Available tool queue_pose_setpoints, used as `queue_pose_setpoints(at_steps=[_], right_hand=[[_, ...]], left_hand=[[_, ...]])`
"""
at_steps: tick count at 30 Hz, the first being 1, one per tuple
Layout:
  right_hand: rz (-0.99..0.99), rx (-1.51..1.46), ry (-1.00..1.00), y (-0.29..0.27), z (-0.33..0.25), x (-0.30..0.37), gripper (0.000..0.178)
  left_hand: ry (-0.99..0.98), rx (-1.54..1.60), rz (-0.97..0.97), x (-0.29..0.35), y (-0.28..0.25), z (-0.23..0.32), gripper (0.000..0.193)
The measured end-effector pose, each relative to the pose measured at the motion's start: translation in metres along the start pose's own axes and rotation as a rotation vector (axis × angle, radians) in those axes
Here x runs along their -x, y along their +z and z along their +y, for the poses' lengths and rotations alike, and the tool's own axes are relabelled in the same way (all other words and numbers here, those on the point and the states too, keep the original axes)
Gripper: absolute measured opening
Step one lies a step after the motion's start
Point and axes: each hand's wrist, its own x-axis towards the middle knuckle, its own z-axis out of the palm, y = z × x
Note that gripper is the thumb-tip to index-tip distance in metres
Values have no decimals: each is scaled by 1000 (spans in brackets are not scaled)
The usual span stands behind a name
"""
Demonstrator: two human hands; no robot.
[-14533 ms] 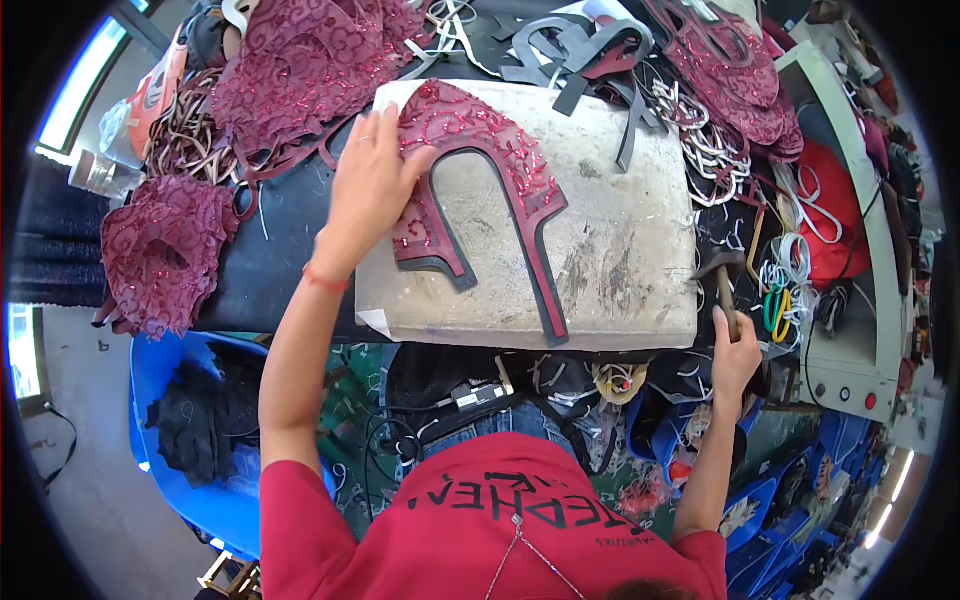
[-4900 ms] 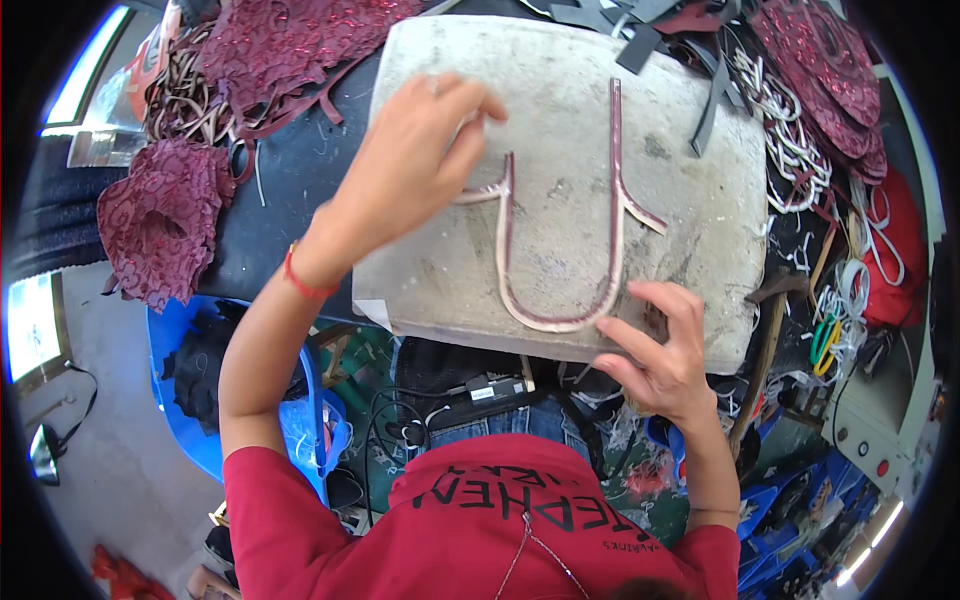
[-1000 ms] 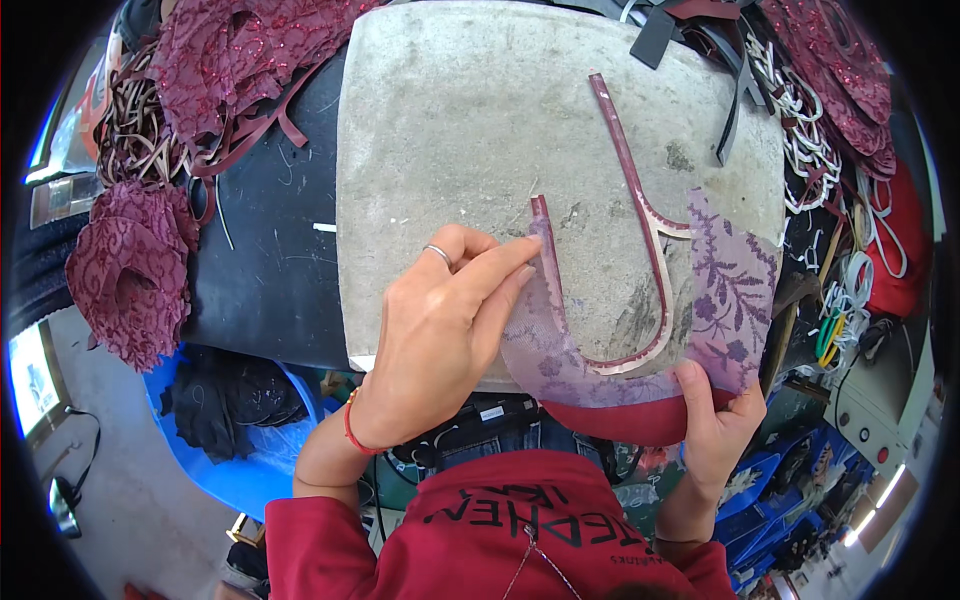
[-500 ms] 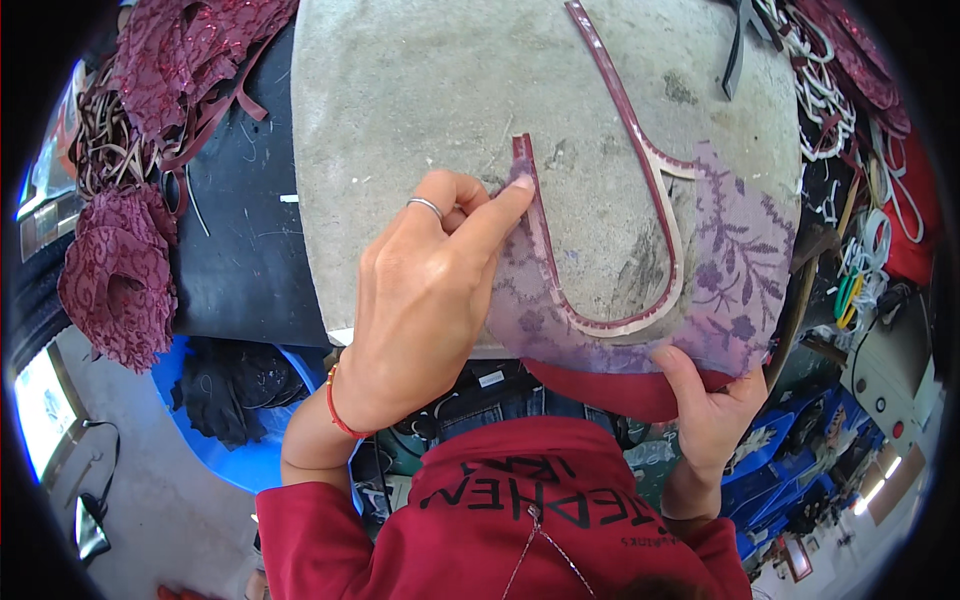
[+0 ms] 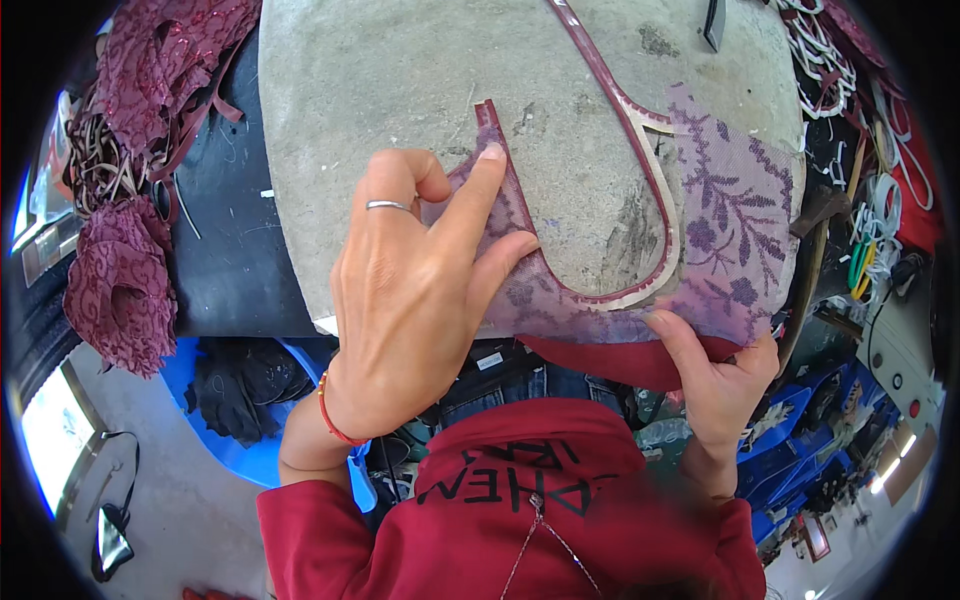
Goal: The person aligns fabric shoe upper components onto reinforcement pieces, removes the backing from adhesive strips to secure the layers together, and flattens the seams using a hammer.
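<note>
A sheer purple lace piece (image 5: 731,215) with dark floral embroidery lies near the front edge of the pale work surface. Along its scooped U-shaped edge runs a maroon-and-cream binding strip (image 5: 668,235), whose long tail extends toward the far edge. My left hand (image 5: 410,270) rests on the left arm of the lace. Its index fingertip presses by the strip's upper end, the thumb touches lower on the same edge, and they are spread apart. At the near edge my right hand (image 5: 718,385) grips the lace, thumb on top; its other fingers are mostly hidden underneath.
Maroon lace pieces (image 5: 120,275) and a tangle of straps lie at the left on a black surface (image 5: 245,250). Below stands a blue tub (image 5: 215,435) with black fabric. Scissors (image 5: 714,25) lie at the far right, near white cords (image 5: 815,60). Maroon cloth (image 5: 610,362) hangs under the lace.
My left thumb has moved away from the index finger and now touches the bound edge. The lace appears slightly higher and further left in view. My right hand keeps its grip.
</note>
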Motion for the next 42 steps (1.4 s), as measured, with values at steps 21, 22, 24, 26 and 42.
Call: queue_pose_setpoints(at_steps=[21, 22, 24, 26, 42], right_hand=[[-64, 181, -387, 4, 19, -8, 25], [-37, 140, -358, 5, 23, -8, 21], [36, 149, -288, -3, 18, -14, 18], [80, 128, -217, -10, 11, -18, 15], [73, 422, -327, 8, 6, -12, 16]], left_hand=[[447, -143, -145, 74, 45, 35, 60], [453, -170, -137, 73, 46, 35, 61], [458, -203, -121, 72, 48, 37, 62], [446, -190, -106, 71, 49, 38, 62], [377, -104, -65, 52, 37, 30, 69]])
